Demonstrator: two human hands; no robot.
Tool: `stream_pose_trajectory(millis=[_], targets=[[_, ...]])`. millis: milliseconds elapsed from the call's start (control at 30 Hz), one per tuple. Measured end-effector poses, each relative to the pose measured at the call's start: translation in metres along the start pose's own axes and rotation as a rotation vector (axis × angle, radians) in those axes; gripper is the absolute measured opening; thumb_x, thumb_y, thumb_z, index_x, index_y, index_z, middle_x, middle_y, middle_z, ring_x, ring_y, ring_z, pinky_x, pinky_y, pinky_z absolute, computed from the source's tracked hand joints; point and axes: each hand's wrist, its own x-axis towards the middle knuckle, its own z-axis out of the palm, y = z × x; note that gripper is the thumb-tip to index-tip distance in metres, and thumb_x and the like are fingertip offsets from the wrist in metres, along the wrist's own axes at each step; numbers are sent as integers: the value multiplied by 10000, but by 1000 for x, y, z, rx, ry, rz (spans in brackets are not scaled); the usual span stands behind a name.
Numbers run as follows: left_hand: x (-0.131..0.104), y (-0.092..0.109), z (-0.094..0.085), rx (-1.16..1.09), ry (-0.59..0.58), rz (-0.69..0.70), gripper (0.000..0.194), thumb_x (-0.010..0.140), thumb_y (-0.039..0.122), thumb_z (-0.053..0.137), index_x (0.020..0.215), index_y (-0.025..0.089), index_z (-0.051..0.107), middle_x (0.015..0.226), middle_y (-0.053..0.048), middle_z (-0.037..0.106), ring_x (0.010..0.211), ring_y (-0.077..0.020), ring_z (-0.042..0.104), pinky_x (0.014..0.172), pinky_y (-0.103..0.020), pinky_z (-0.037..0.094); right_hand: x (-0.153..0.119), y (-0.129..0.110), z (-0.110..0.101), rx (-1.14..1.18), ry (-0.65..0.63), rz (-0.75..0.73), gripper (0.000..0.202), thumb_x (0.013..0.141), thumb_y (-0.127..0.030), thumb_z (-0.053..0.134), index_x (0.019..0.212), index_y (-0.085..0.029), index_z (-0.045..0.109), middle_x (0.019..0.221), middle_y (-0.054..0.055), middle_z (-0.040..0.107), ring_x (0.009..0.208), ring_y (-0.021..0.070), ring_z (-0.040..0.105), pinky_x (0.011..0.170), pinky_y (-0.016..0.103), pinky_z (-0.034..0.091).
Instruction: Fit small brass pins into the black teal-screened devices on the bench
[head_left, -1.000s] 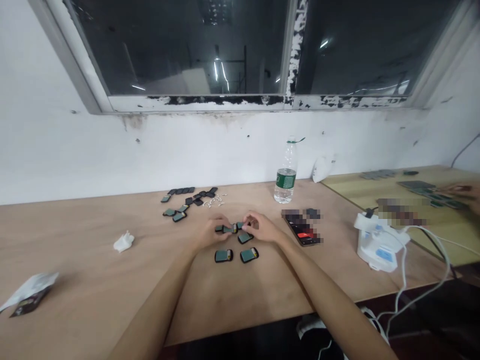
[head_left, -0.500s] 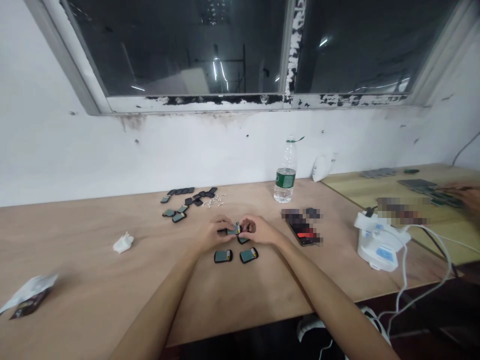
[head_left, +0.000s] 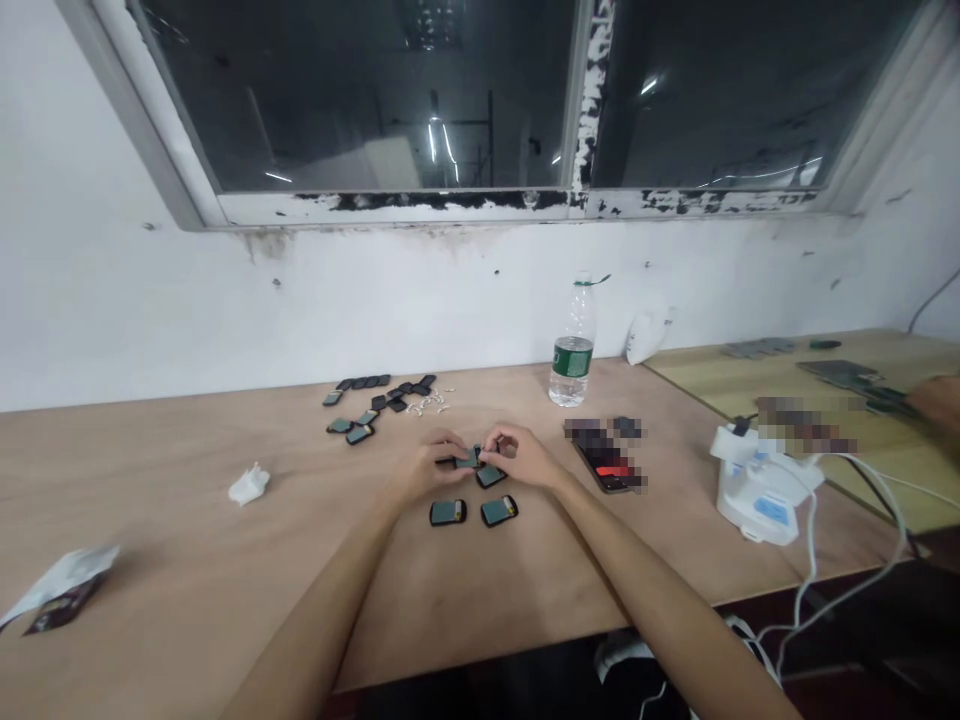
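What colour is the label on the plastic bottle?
The bottle label is green, seen best in the head view.

The only view is worn on the person's head, behind and above the two hands (head_left: 476, 462), facing forward and tilted down across the desk (head_left: 187, 560). It sits far enough back to take in both forearms, the wall (head_left: 420, 310) and the lower window (head_left: 360, 100) beyond the hands.

On the table (head_left: 187, 600), packet (head_left: 64, 597) far left, tissue (head_left: 249, 484) behind it to the right; rear modules (head_left: 360, 434) left of bottle (head_left: 573, 360). Front modules (head_left: 448, 513) left of phone (head_left: 596, 455); cabled device (head_left: 757, 500) right of phone.
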Motion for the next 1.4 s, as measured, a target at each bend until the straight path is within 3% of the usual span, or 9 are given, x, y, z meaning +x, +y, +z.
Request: stream_pose_trajectory(millis=[133, 233, 400, 567, 867, 1133, 1267, 1400], targets=[[1, 1, -5, -30, -54, -80, 161, 837, 355, 785, 863, 197, 766, 937, -71, 740, 872, -192, 708, 814, -301, 577, 4, 3, -17, 13, 195, -7, 224, 852, -410, 710, 894, -192, 687, 865, 47, 716, 792, 183, 642, 746, 299, 511], [1, 1, -13, -49, -173, -186, 192, 778, 362, 814, 809, 183, 752, 903, -63, 744, 819, -182, 704, 758, -270, 564, 6, 17, -44, -221, 330, 28, 176, 846, -351, 697, 884, -182, 732, 873, 62, 743, 751, 185, 634, 732, 300, 501], [-1, 2, -26, -7, -307, -337, 154, 718, 304, 786, 792, 184, 722, 837, -27, 724, 722, -151, 650, 647, -229, 504, 2, 38, -75, -647, 237, 249, 172, 842, -200, 623, 826, -183, 793, 852, 74, 782, 738, 200, 667, 718, 283, 472], [-1, 4, -28, 34, -391, -351, 149, 701, 299, 766, 783, 191, 703, 823, -16, 710, 725, -154, 631, 678, -242, 485, -2, 42, -73, -783, 132, 379, 204, 827, -173, 617, 807, -205, 817, 878, 69, 800, 811, 211, 700, 747, 262, 458], [-2, 5, -29, 23, -456, -376, 179, 710, 328, 764, 798, 195, 682, 833, -12, 680, 736, -158, 613, 691, -252, 478, -2, 39, -67, -897, 114, 444, 210, 872, -230, 613, 838, -216, 819, 922, 78, 800, 851, 211, 697, 745, 253, 425], [-3, 19, -35, -56, -387, -382, 291, 847, 462, 706, 747, 189, 687, 845, -36, 666, 791, -178, 625, 733, -280, 491, 0, 28, -68, -896, 357, 456, 252, 884, -212, 544, 777, -191, 771, 824, 94, 772, 760, 200, 663, 637, 269, 335], [-10, 24, -39, -135, -480, -409, 317, 762, 499, 807, 803, 193, 739, 820, -29, 667, 758, -179, 633, 693, -270, 498, 1, 25, -68, -821, 401, 415, 246, 878, -222, 540, 760, -193, 754, 785, 84, 752, 725, 198, 641, 636, 272, 344], [-16, 23, -39, -181, -551, -345, 388, 663, 526, 880, 852, 201, 785, 828, -52, 706, 773, -208, 655, 681, -284, 507, 2, 22, -67, -756, 479, 314, 274, 890, -253, 516, 706, -196, 711, 716, 63, 717, 665, 196, 604, 625, 280, 359]])
